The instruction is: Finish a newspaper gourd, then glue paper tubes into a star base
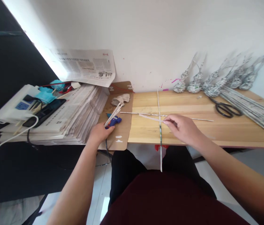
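My left hand [99, 134] is closed around the lower ends of several thin pale sticks [114, 114], above the cardboard sheet. A blue glue gun [116, 121] lies right against its fingers, and its grip is hidden from me. My right hand [180, 126] pinches the right end of a short whitish paper strip [149, 117]. That strip lies slantwise by the crossing of two rolled-paper sticks. The lengthwise rolled-paper stick [161, 137] reaches past the table's front edge, and the crosswise rolled-paper stick [198, 119] passes close to my right fingertips.
Newspapers are stacked in a tall pile [75, 115] at left, with a power strip [17, 106] on top. A crumpled cloth [120, 99] rests on the cardboard [120, 145]. At right are scissors [227, 110], woven paper gourds [195, 84] and a bundle of paper sticks [253, 109].
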`<state>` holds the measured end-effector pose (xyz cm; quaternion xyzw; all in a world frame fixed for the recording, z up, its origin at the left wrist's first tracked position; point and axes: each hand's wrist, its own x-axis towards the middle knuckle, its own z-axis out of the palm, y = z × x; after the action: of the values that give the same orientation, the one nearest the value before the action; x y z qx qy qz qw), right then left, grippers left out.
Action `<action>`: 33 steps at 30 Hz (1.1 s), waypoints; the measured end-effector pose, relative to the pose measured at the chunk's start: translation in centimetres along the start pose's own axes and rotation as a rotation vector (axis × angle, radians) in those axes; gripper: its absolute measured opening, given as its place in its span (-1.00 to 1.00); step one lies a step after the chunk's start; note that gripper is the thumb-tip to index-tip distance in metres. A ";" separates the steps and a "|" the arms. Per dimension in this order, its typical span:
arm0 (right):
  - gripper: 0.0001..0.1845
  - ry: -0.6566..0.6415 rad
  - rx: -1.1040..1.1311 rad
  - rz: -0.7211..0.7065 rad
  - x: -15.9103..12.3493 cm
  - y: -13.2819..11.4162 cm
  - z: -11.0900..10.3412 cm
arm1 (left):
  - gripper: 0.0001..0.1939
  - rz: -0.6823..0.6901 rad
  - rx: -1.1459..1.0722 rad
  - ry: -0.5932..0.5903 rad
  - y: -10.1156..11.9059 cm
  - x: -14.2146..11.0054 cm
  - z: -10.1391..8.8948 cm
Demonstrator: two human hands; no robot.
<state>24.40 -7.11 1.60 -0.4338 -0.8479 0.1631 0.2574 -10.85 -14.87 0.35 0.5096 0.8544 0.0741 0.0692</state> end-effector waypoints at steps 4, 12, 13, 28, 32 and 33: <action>-0.74 -0.070 0.049 -0.063 -2.0 -1.4 0.6 | -0.60 0.003 -0.230 -0.049 0.4 -0.3 -0.1; -0.75 -0.011 0.097 -0.165 -3.9 -4.5 0.7 | -0.59 0.016 -1.171 -0.066 2.4 -6.3 1.3; -0.74 0.001 0.100 -0.181 -4.0 -4.9 0.6 | -0.58 -0.011 -1.229 -0.071 2.9 -7.1 1.4; -0.73 0.045 0.091 -0.136 -6.1 -5.2 -1.0 | -0.71 0.034 -1.541 -0.084 6.0 -11.0 3.8; -0.73 0.070 0.125 -0.125 -6.6 -5.3 -1.3 | -0.72 0.046 -1.556 -0.057 6.2 -11.1 3.9; -0.73 0.075 0.130 -0.125 -6.7 -5.3 -1.4 | -0.71 0.045 -1.553 -0.054 6.3 -11.2 3.9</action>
<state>25.01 -15.52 3.41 -0.3683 -0.8507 0.1850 0.3263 0.57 -21.56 -1.80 0.3338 0.5451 0.6406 0.4256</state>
